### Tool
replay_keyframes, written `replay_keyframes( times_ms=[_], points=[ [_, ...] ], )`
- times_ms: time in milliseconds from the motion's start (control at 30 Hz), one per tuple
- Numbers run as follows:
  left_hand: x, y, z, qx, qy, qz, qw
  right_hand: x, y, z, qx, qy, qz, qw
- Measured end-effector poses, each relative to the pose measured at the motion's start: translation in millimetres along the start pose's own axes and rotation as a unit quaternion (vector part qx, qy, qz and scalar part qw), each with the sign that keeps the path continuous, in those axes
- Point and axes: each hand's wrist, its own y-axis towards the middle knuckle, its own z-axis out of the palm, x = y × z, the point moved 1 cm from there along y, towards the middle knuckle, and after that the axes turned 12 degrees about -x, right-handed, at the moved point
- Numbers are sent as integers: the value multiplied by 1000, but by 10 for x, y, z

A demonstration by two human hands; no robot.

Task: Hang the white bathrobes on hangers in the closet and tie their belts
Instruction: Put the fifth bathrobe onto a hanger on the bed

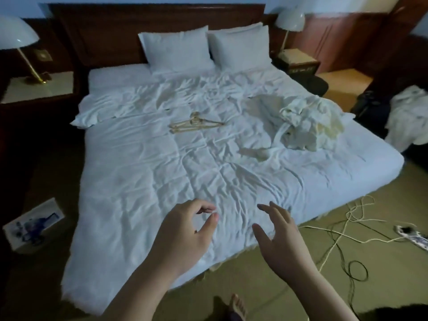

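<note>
A crumpled white bathrobe (303, 122) lies on the right side of the bed (148, 172), one belt end trailing toward the middle. Wooden hangers (193, 125) lie in a small pile at the bed's centre. More white cloth (410, 121) is heaped on something dark off the bed's right side; whether it is a robe I cannot tell. My left hand (185, 235) and my right hand (279, 237) hover over the foot of the bed, both empty with fingers apart and loosely curled. No closet is in view.
Two pillows (203, 48) lean on the dark headboard. Nightstands with white lamps (16, 31) flank the bed. Tangled cables (347, 230) and a power strip (414, 236) lie on the floor at right. A printed box (32, 224) sits on the floor at left. My bare foot (237, 305) stands below.
</note>
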Motion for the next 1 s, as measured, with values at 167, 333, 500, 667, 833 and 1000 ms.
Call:
replay_keyframes(
  times_ms=[167, 333, 500, 667, 833, 1000],
  points=[
    [-361, 804, 855, 44, -20, 36, 998, -526, 861, -264, -45, 9, 32, 998],
    [-682, 1526, 1817, 50, -35, 28, 998, -1189, 1934, -536, -53, 10, 33, 998],
    [-1122, 2136, 2681, 43, -47, 12, 998, -1796, 2828, -850, -37, -6, 40, 998],
    [-1451, 2717, 3255, 28, -51, 8, 998, -2190, 3558, -1092, -26, -31, 56, 998],
    [-1521, 3326, 3691, 15, -47, -12, 999, -2471, 4197, -1119, -27, -32, 73, 996],
    [-1477, 3927, 4166, 38, -45, -22, 998, -2711, 4783, -1059, -39, -50, 101, 993]
  ],
)
